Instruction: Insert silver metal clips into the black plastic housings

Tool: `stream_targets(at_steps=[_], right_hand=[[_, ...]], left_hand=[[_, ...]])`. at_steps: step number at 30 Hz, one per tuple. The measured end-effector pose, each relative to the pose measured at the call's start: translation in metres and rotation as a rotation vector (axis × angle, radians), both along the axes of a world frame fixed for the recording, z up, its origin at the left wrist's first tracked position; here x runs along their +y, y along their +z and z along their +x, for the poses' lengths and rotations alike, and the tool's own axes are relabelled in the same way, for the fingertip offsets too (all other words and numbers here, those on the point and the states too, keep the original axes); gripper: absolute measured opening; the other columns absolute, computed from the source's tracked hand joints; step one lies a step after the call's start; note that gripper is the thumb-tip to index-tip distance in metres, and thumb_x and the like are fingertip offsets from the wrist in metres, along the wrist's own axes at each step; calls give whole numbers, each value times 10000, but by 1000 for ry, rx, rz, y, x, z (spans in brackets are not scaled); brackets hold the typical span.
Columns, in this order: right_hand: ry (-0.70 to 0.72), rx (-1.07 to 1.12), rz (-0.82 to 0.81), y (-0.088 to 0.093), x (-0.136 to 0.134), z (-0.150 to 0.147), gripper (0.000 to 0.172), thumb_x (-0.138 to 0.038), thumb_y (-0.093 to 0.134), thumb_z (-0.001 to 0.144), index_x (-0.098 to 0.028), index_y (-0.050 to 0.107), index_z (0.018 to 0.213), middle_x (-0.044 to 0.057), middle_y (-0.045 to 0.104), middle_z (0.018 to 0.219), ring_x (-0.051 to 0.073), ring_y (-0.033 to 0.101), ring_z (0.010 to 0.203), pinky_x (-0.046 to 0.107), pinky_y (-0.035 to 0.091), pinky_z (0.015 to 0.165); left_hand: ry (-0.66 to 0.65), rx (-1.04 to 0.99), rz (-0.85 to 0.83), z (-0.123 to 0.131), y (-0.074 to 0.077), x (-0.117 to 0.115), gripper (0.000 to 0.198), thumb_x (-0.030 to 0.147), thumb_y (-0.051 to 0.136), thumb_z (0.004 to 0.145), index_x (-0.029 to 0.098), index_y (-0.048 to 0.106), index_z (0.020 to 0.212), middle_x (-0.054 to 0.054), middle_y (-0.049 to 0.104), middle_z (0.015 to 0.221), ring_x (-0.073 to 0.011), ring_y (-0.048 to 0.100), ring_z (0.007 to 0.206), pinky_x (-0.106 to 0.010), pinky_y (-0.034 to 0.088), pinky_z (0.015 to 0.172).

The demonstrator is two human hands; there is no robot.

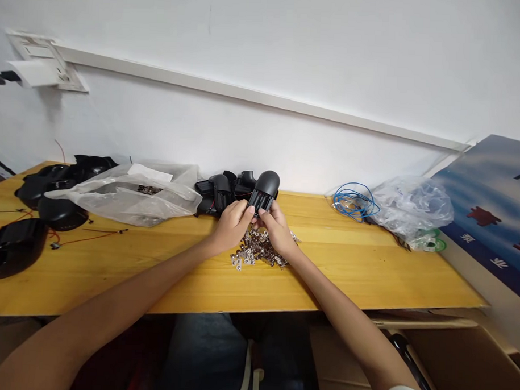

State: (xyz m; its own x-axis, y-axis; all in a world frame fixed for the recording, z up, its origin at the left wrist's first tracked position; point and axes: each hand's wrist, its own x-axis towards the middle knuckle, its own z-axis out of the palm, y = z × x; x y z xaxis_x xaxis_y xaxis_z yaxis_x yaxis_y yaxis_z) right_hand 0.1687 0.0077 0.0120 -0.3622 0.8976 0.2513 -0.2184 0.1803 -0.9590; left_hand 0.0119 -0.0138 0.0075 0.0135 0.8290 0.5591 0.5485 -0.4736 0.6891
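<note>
My left hand [231, 226] and my right hand [278, 230] meet above the yellow wooden table [359, 272], both shut on a black plastic housing [264, 194] with a rounded dark grey end and a ribbed, open underside. My fingers hide its lower end. Directly below my hands lies a loose pile of small silver metal terminals with wire bits [258, 249]. My hands are above the pile, and I cannot tell whether they touch it.
Behind my hands is a heap of black plastic parts with red wires [217, 196]. To the left are a clear plastic bag [127, 199] and several black domed shells [15, 249]. Blue wire [356, 203] and crumpled plastic [413, 209] lie right, beside a printed board [485, 214].
</note>
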Motion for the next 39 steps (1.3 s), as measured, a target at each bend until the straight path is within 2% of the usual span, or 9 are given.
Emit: stream_targets(at_steps=[5,9,17,26,34,39], right_hand=[[-2,-217,68,5,1,10,161,-396,500,924,-239,532,942,-11,609,761,192,583,711,340,483,704],[-9,-389,173,6,0,15,132,-358,489,932,-240,543,906,-17,608,722,200,569,695,339,446,685],[-84,-409,176,6,-7,10,146,-352,448,944,-239,539,924,-33,588,685,194,548,645,328,423,658],[-113,-438,227,5,-5,11,149,-351,460,939,-234,551,934,5,625,781,230,582,806,326,424,703],[-119,-423,239,10,-8,9,139,-363,491,945,-242,559,935,-17,579,746,207,525,716,317,398,678],[-140,-431,256,6,-6,9,141,-337,484,941,-229,573,927,-3,604,827,206,535,770,337,430,769]], left_hand=[[21,4,2,-4,2,3,338,397,387,1078,241,392,778,-14,542,764,-194,528,743,-336,382,702],[19,17,26,-7,0,6,328,399,388,1080,244,386,791,-11,541,770,-193,527,748,-334,381,703],[29,130,72,-7,-3,4,311,406,390,1069,253,382,798,-39,571,805,-224,553,786,-369,431,749],[39,146,51,-7,-2,3,315,422,368,1064,258,372,795,-41,564,790,-232,560,791,-382,448,762],[61,132,38,-5,-3,1,313,429,358,1062,263,355,797,-40,555,788,-236,561,792,-379,431,752],[55,103,12,-2,-4,0,294,410,368,1056,261,364,803,-45,570,805,-239,564,797,-382,430,766]])
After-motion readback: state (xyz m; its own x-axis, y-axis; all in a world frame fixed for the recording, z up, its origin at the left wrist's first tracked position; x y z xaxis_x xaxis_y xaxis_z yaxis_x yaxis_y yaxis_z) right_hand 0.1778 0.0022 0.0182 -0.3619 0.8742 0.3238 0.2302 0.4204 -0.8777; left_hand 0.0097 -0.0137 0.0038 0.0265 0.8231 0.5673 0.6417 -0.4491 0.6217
